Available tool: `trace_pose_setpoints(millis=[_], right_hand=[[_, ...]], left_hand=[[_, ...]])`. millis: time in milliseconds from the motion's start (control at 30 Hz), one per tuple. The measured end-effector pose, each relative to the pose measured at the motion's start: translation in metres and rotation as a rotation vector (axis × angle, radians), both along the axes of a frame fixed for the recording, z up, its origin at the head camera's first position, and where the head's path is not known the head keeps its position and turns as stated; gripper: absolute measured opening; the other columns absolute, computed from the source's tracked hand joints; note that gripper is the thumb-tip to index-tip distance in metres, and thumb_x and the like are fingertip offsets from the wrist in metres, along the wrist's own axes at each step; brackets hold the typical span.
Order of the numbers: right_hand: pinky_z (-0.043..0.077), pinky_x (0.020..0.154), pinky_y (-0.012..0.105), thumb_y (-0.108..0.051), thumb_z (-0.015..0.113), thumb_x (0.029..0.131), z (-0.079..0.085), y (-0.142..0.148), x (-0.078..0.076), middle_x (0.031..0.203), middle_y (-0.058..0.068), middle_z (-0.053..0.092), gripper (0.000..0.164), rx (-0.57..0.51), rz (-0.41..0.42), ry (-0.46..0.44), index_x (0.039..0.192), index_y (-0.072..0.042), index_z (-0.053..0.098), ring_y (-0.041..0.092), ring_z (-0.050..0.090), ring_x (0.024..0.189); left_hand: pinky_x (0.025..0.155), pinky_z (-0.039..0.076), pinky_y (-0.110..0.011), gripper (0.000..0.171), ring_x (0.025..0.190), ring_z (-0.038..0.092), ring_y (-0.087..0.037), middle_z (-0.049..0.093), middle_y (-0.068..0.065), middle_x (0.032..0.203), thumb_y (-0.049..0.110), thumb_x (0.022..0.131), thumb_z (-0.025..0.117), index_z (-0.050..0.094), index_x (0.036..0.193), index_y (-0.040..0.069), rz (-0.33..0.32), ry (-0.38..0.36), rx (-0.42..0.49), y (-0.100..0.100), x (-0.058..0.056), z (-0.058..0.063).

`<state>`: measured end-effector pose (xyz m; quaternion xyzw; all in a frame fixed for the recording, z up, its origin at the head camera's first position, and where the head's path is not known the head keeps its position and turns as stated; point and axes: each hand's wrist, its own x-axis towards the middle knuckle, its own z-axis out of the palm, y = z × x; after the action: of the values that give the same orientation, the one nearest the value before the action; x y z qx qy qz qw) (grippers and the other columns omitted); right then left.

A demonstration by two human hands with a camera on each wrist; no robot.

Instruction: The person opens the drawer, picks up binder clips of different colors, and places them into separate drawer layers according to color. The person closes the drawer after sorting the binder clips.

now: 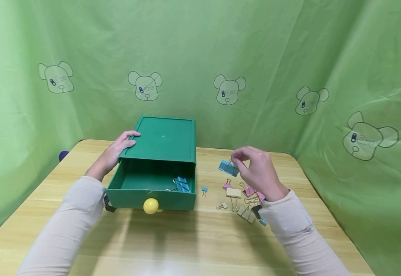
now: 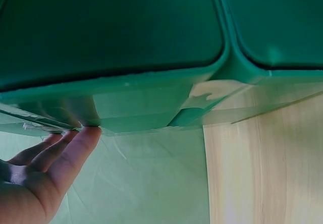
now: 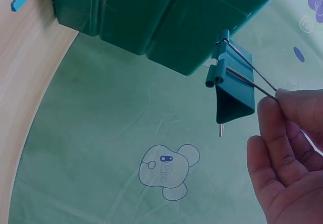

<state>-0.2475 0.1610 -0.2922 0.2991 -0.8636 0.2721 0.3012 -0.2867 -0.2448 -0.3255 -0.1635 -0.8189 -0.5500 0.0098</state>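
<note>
So I'm standing here watching someone with a green plastic box (image 1: 164,138) on a pale wood desk (image 1: 159,253). One drawer (image 1: 124,199) juts out the front, with a round yellow knob (image 1: 150,206) on it.

Right hand (image 1: 257,168) has one wide blue binder clip (image 1: 228,167) pinched by its wire handle (image 3: 252,84), up in the air to the right of the box. Left hand (image 1: 114,151) isn't gripping anything, just fairly straight fingers resting against the box's left side.

Clip count: blue metal clips (image 1: 182,184) inside the drawer near its right wall, one or two, can't tell. Then on the desk I get three pink clips (image 1: 248,191), three cream clips (image 1: 233,193), one black clip (image 1: 256,211), one small blue clip (image 1: 204,189) off by itself, plus a bit of blue by the right sleeve. Some could be hidden under that arm.

Only the head cam shows the drawer's inside and the pile. The right wrist cam gets the held clip's hollow triangular end; the left wrist one catches three fingertips touching the box wall.
</note>
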Motion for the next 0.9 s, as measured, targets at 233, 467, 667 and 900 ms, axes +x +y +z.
trace_pose_setpoints(millis=[233,467,667,900], right_hand=[[0.056,0.069,0.038,0.007,0.074,0.078,0.004,-0.005,0.001,0.083,0.011,0.070,0.013,-0.008,0.027,0.022,0.089,0.001,0.070,0.020,0.066,0.072],[0.055,0.067,0.035,0.007,0.074,0.077,0.009,-0.011,0.002,0.081,0.010,0.071,0.013,-0.006,0.059,0.067,0.087,0.000,0.070,0.019,0.065,0.070],[0.055,0.066,0.034,0.008,0.074,0.077,0.013,-0.014,0.003,0.081,0.009,0.071,0.013,-0.012,0.071,0.088,0.086,0.000,0.070,0.018,0.065,0.070],[0.055,0.067,0.032,0.008,0.073,0.078,0.020,-0.019,0.006,0.081,0.007,0.070,0.013,-0.009,0.087,0.095,0.087,0.000,0.070,0.017,0.065,0.071]], left_hand=[[0.108,0.017,-0.063,0.045,0.135,0.022,-0.040,0.018,-0.016,0.156,0.028,0.104,0.034,0.035,0.143,0.007,-0.004,0.001,0.008,0.000,0.000,0.000],[0.104,0.021,-0.066,0.047,0.132,0.024,-0.042,0.020,-0.020,0.153,0.037,0.103,0.037,0.038,0.140,0.010,-0.014,0.037,0.025,0.001,0.000,-0.001],[0.107,0.017,-0.066,0.046,0.135,0.022,-0.041,0.018,-0.018,0.155,0.032,0.104,0.035,0.035,0.143,0.008,-0.009,0.014,0.011,0.000,-0.001,-0.001],[0.108,0.016,-0.065,0.045,0.136,0.021,-0.040,0.017,-0.017,0.156,0.028,0.104,0.034,0.034,0.144,0.007,-0.001,0.000,0.009,0.000,0.000,0.000]])
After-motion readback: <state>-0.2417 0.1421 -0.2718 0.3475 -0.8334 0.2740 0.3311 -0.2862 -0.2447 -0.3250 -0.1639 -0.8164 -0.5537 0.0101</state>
